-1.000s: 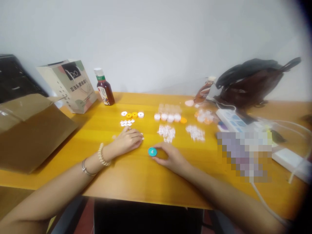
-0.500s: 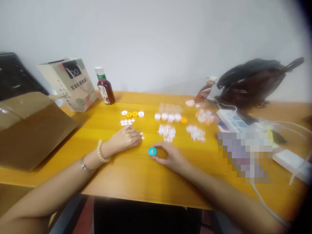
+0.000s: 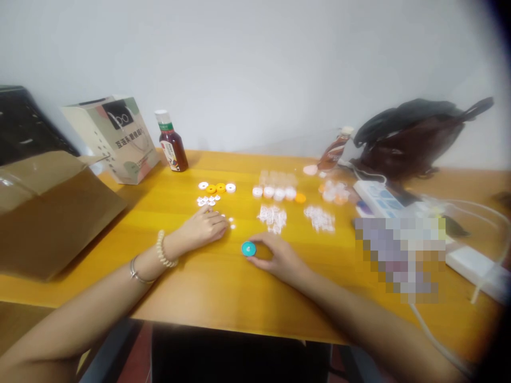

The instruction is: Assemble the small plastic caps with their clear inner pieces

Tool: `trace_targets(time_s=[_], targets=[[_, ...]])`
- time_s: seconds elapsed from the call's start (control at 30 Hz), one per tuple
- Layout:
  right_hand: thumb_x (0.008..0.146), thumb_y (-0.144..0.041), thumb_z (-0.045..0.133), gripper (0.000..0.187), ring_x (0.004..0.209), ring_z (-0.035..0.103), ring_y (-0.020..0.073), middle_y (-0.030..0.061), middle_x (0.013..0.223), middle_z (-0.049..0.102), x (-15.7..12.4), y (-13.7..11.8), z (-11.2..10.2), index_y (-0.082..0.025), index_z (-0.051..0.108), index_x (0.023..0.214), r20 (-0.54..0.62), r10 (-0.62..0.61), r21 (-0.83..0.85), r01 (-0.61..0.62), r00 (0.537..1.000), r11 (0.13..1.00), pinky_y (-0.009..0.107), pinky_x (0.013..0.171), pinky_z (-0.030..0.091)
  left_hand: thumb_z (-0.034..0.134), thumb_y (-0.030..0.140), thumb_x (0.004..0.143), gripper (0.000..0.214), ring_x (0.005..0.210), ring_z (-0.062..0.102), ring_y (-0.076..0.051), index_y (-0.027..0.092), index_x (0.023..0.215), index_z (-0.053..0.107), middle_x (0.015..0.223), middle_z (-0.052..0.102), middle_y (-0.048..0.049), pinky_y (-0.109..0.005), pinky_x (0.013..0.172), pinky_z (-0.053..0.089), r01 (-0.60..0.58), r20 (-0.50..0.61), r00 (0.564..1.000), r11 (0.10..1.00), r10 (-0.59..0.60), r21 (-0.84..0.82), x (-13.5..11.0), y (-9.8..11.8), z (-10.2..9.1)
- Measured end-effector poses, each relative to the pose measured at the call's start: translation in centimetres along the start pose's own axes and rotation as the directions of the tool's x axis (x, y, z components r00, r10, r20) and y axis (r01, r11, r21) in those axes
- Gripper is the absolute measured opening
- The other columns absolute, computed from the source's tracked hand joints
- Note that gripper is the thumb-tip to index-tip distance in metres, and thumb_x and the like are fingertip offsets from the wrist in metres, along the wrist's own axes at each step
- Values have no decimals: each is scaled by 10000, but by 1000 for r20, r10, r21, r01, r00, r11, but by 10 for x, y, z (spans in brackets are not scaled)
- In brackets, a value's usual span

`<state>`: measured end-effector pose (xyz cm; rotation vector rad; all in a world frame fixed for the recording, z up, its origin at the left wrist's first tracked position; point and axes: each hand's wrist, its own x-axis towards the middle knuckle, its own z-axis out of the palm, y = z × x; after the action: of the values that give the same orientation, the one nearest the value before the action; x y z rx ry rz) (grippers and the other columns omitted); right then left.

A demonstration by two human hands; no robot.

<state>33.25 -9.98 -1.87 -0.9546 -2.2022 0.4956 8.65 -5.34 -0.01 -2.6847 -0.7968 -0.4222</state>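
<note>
My right hand [image 3: 281,258] pinches a round teal disc [image 3: 248,249] between thumb and fingers, just above or on the table. A small pale spot marks the disc's centre. To its left, my left hand [image 3: 205,230] rests palm down with fingers bent and pressed together, their tips hidden. Small white pieces [image 3: 232,226] lie right beside those fingertips. Beyond that hand is a cluster of small white pieces [image 3: 205,201], and behind it a row of white and yellow rings [image 3: 221,188].
Clear small parts [image 3: 272,218] lie in two heaps ahead of the right hand, behind them white round pieces [image 3: 279,193]. A bottle [image 3: 173,151] and paper bag [image 3: 128,143] stand back left, a cardboard box [image 3: 56,213] left. Right are a power strip [image 3: 377,198], cables and a dark bag [image 3: 411,141].
My left hand has shifted slightly left, so a little more of the white pieces shows by its fingertips. The right hand keeps its hold on the teal disc.
</note>
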Motion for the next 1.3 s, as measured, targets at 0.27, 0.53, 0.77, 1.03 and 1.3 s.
trace_targets(time_s=[0.27,0.53,0.77,1.03,1.3], targets=[[720,-238,629,252,846,625,197,56,911,659,0,1,2,-206,558,960,-30,-25,7,25,999,1000,333,748,498,437,243,883,161,790,558,-135,163,910,574,846,639,-39,-274,728,399,-129,-61,991,959,117,-253,10,26,-6],[723,-243,627,269,858,626,193,54,925,660,0,0,1,-207,556,980,-2,-35,27,35,999,999,324,761,500,407,216,901,195,782,559,-143,136,956,576,854,620,-69,-266,705,465,-101,-38,995,932,93,-349,10,29,-3],[712,-228,632,279,866,623,196,60,933,659,0,0,1,-196,559,979,0,-29,28,29,1000,999,330,777,495,400,200,897,217,836,563,-148,132,1026,561,918,617,-93,-281,739,485,-105,-53,994,891,90,-441,10,30,-2],[695,-239,651,356,875,630,198,59,948,652,0,0,3,-206,523,1026,17,8,57,-9,1000,998,335,792,502,417,197,894,194,831,562,-133,150,990,579,906,626,-69,-271,751,463,-92,-50,996,869,78,-486,15,37,-4],[684,-235,658,395,884,630,189,61,970,637,-1,2,5,-208,487,1039,30,35,105,-38,999,994,340,802,506,417,194,897,193,844,565,-138,207,970,594,914,652,-30,-306,750,386,-132,-51,991,929,122,-347,16,37,-4]])
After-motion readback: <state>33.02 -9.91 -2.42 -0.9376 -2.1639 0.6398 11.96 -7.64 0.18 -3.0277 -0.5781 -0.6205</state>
